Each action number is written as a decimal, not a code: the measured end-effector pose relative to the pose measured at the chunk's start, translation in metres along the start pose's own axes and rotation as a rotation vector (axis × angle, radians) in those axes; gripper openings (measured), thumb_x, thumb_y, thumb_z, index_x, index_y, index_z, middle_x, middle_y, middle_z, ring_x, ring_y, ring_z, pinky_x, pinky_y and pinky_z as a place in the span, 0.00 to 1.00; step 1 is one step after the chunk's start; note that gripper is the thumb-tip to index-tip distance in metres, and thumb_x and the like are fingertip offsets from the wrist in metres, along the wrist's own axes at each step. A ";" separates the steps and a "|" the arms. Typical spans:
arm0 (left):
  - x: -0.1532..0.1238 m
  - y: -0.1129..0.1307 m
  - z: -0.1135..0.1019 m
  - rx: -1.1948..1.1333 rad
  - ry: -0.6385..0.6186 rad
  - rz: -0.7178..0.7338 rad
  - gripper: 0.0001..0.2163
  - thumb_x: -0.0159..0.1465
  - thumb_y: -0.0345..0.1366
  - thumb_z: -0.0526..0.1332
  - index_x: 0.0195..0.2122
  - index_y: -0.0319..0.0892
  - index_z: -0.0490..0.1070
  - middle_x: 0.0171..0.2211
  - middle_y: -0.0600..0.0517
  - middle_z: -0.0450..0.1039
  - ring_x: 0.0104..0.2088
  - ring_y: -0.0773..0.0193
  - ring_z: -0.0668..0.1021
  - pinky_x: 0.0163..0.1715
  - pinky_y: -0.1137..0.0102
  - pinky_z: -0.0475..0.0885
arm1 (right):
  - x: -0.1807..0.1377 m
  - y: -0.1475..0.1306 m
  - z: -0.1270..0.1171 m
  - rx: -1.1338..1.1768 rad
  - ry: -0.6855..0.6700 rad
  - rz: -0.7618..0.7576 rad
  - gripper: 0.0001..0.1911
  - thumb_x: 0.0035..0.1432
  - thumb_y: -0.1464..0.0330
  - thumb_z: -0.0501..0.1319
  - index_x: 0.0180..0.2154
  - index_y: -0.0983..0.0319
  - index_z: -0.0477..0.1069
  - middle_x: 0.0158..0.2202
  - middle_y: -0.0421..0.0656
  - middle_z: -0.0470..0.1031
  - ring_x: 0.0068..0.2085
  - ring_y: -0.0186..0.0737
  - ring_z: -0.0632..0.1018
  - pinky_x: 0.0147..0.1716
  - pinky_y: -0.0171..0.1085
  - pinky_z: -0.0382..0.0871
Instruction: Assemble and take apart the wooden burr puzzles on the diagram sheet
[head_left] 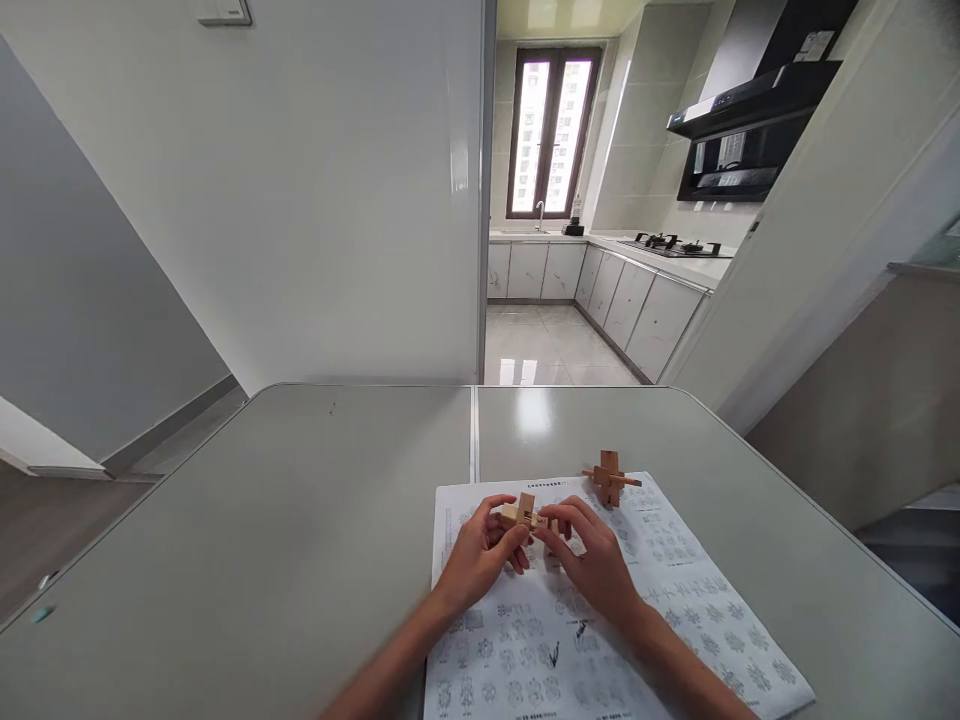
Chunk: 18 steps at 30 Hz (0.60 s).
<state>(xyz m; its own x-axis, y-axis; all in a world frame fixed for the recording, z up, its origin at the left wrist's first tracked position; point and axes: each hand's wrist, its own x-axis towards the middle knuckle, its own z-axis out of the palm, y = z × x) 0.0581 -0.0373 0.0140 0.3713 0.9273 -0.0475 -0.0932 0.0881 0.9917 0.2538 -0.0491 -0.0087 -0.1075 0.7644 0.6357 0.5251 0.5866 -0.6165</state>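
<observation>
Over a printed sheet [517, 600] on the table, my two hands meet at a small group of interlocking wooden puzzle pieces [526, 508]. My left hand [484, 550] is closed round the left side of the pieces, thumb in front and fingers behind. From the right, my right hand [589, 555] pinches the pieces with thumb and forefinger. My fingers hide part of the wood, so how the pieces fit together is unclear. An assembled wooden burr puzzle [609, 478] rests at the sheet's top edge, beyond my right hand.
The sheet carries rows of small printed diagrams and covers part of the grey table [262, 560]. A small green object [43, 613] lies near the table's left edge. Past the far edge are a white wall [337, 200] and a kitchen with a gas stove [675, 245].
</observation>
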 end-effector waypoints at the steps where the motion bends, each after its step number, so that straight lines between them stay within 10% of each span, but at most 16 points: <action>1: 0.000 0.000 0.000 -0.007 0.002 -0.006 0.28 0.63 0.53 0.68 0.57 0.41 0.65 0.34 0.50 0.78 0.27 0.62 0.80 0.31 0.65 0.76 | -0.001 0.001 0.000 -0.002 0.002 0.000 0.06 0.71 0.64 0.61 0.45 0.57 0.74 0.33 0.42 0.72 0.29 0.40 0.74 0.31 0.39 0.73; 18: 0.002 0.003 -0.005 -0.060 -0.016 -0.052 0.34 0.61 0.53 0.71 0.60 0.42 0.59 0.34 0.51 0.80 0.24 0.65 0.78 0.29 0.67 0.74 | -0.003 0.004 0.001 -0.077 -0.011 -0.104 0.06 0.72 0.68 0.60 0.49 0.58 0.72 0.38 0.44 0.74 0.34 0.40 0.77 0.32 0.38 0.76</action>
<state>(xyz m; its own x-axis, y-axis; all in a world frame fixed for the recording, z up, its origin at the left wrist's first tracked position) 0.0539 -0.0335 0.0167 0.3917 0.9150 -0.0965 -0.1285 0.1583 0.9790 0.2549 -0.0491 -0.0134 -0.1743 0.7034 0.6891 0.5741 0.6412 -0.5093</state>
